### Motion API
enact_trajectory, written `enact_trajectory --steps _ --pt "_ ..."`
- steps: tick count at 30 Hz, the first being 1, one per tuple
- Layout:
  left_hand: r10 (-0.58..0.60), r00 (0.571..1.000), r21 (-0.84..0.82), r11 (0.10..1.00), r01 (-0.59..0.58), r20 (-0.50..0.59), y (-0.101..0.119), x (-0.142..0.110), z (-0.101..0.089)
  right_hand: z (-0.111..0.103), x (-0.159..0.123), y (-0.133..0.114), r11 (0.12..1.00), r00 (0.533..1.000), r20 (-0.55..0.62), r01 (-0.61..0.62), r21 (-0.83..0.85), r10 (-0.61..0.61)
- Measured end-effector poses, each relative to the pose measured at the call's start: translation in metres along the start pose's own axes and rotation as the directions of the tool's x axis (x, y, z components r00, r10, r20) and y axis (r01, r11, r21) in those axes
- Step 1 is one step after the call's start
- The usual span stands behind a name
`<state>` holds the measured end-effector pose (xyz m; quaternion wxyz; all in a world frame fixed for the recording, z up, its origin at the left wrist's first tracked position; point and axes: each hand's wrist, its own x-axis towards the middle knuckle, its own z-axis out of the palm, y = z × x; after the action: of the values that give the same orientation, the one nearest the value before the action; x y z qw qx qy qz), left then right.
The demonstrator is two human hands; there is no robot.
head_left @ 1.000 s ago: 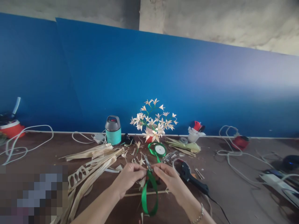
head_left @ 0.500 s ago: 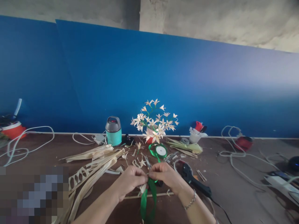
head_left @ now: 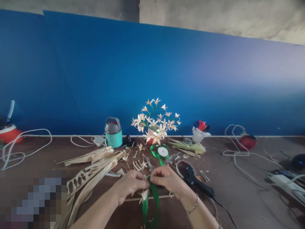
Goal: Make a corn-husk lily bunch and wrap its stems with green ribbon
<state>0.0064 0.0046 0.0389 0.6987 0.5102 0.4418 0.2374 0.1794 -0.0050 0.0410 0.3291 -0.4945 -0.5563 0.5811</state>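
Note:
My left hand (head_left: 130, 186) and my right hand (head_left: 166, 180) meet fingertip to fingertip low in the middle, both closed in a pinch. Between them they hold a green ribbon (head_left: 153, 206) that hangs down in a loop, with a small pale leaf flower (head_left: 144, 194) at the left fingers. The ribbon runs back to a green ribbon spool (head_left: 163, 152) lying flat on the brown table (head_left: 238, 197). A bracelet sits on my right wrist.
A vase of pale leaf flowers (head_left: 156, 122) stands behind the spool, a teal jar (head_left: 113, 132) to its left. Dried palm strips (head_left: 95, 168) lie left of my hands. A black glue gun (head_left: 197, 184) lies just right of them, with white cables (head_left: 240, 159) and a power strip (head_left: 286, 183) beyond.
My hands have drawn closer together until the fingertips touch, and my right hand has turned inward over the ribbon. The ribbon loop hangs lower in view.

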Motion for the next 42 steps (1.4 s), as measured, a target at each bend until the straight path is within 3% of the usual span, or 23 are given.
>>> enact_trajectory --steps 7,12,15,20,24,34,42 --pt "0.019 1.0 0.139 0.99 -0.021 0.011 0.001 -0.003 -0.004 0.002 -0.002 -0.001 1.0 0.999 0.043 0.014 0.023 -0.015" --pt "0.059 0.998 0.107 0.992 -0.062 0.029 0.004 -0.004 -0.004 0.0 0.0 0.0 0.998 1.0 0.012 0.013 0.055 -0.014" --pt "0.102 0.994 0.077 0.992 -0.098 -0.048 0.004 -0.001 -0.004 -0.002 0.002 0.001 0.998 0.996 -0.075 0.045 0.043 -0.042" --pt "0.142 0.978 0.075 0.988 -0.132 -0.152 0.0 0.005 -0.004 -0.003 0.006 0.01 1.0 0.999 -0.043 -0.017 0.002 0.017" --pt "0.186 0.967 0.153 0.975 -0.16 -0.172 -0.002 0.005 -0.003 -0.003 0.01 0.017 0.999 0.997 -0.083 -0.004 0.036 0.007" --pt "0.315 0.885 0.361 0.914 -0.186 -0.342 -0.009 0.009 0.002 0.0 0.012 0.019 0.999 0.987 -0.159 0.038 -0.018 -0.04" --pt "0.231 0.934 0.321 0.937 -0.138 -0.273 -0.004 0.006 0.001 0.0 0.01 0.01 0.999 0.991 -0.129 0.042 0.03 -0.038"
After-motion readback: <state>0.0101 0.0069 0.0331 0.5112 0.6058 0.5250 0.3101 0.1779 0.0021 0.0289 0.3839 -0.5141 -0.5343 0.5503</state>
